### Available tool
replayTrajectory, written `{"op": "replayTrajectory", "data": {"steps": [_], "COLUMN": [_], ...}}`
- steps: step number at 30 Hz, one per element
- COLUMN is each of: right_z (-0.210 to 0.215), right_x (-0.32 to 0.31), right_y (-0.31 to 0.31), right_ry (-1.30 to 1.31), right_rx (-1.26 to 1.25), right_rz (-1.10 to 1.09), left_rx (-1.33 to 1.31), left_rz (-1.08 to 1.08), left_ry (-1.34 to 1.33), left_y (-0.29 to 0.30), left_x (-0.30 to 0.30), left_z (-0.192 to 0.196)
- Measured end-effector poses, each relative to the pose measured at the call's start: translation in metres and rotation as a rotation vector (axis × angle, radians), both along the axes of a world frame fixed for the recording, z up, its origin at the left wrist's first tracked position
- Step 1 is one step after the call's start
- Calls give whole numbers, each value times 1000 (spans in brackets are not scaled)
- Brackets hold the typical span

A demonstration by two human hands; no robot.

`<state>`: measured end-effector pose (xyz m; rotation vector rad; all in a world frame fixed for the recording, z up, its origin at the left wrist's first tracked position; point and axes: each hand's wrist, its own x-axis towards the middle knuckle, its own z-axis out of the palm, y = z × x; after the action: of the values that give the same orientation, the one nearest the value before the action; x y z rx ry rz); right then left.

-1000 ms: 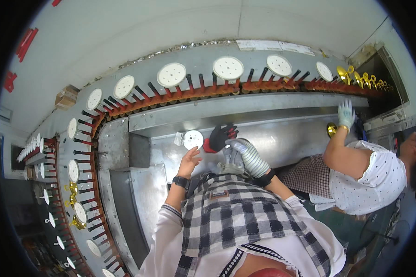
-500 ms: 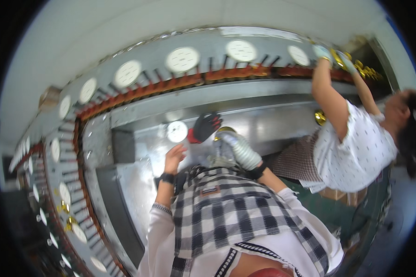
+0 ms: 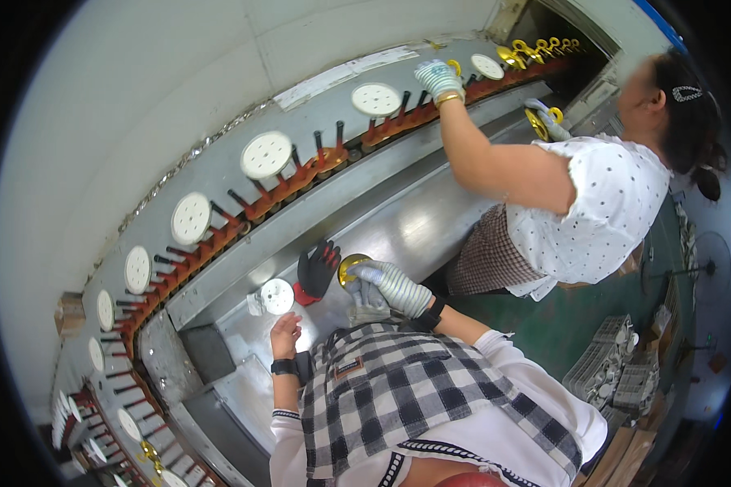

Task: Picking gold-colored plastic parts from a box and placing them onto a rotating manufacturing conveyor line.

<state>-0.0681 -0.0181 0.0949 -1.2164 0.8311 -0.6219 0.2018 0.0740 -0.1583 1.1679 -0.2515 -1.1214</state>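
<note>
My right hand (image 3: pixel 396 287), in a pale striped work glove, grips a shiny gold disc (image 3: pixel 348 273) by its edge. Against the checked apron, just under that hand, lies a grey glove (image 3: pixel 368 308). My left hand (image 3: pixel 285 334) is bare, its fingers loosely bent and apart, with nothing seen in it. Close above it on the metal ledge is a white round disc (image 3: pixel 277 297). A black and red glove (image 3: pixel 317 270) rests between that disc and the gold one.
A conveyor (image 3: pixel 288 185) with upright dark rods and white perforated discs curves along the wall and down the left. At right, a co-worker (image 3: pixel 577 195) in striped gloves reaches to it, one hand holding a gold piece (image 3: pixel 536 123). Racks (image 3: pixel 605 357) stand on the green floor.
The view has swung toward the right. The co-worker's right hand has drawn back from the conveyor's gold pieces and the left holds one lower. My right hand keeps the gold disc.
</note>
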Motion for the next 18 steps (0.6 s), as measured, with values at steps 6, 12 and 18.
{"op": "replayTrajectory", "data": {"steps": [6, 12, 18], "right_z": [-6, -9, -19], "right_x": [-14, -19, -25], "right_y": [-13, -13, -8], "right_ry": [-63, -70, -54], "right_rx": [-22, -83, -37], "right_rz": [-84, -224, -251], "left_rx": [-41, 60, 0], "left_rz": [-360, -434, -386], "left_ry": [-199, -220, -190], "left_y": [-43, -91, -99], "left_x": [21, 14, 8], "left_z": [-7, 4, -7]}}
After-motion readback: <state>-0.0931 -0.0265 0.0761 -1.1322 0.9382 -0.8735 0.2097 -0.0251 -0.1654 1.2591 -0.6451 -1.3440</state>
